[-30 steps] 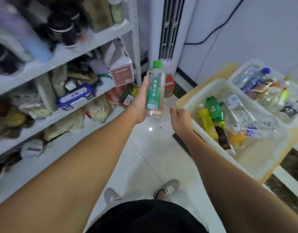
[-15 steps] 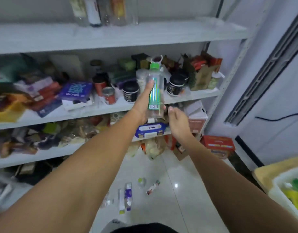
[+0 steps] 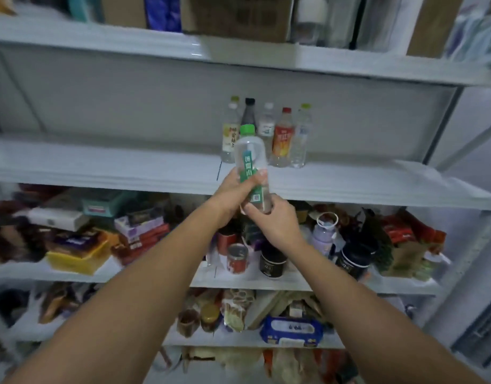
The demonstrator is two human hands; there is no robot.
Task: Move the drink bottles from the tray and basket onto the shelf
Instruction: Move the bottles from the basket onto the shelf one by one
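Observation:
A clear water bottle (image 3: 250,153) with a green cap and green label is raised in front of the white shelf (image 3: 128,164). My left hand (image 3: 233,194) grips it around the middle, fingers over the label. My right hand (image 3: 272,220) holds its bottom end from below. Behind it, several drink bottles (image 3: 283,137) stand upright in a cluster on that shelf board, among them an orange-labelled one with a red cap. The tray and basket are out of view.
The shelf board left and right of the bottle cluster is bare. The board below (image 3: 266,278) is crowded with boxes, jars, tins and a lilac bottle (image 3: 323,234). Lower boards hold packets and a blue wipes pack (image 3: 291,329). Boxes (image 3: 238,15) fill the top board.
My view has swung up from the tray and floor to the upper shelf. The bottle has risen to the bottle shelf's height, and my right hand has come onto its base.

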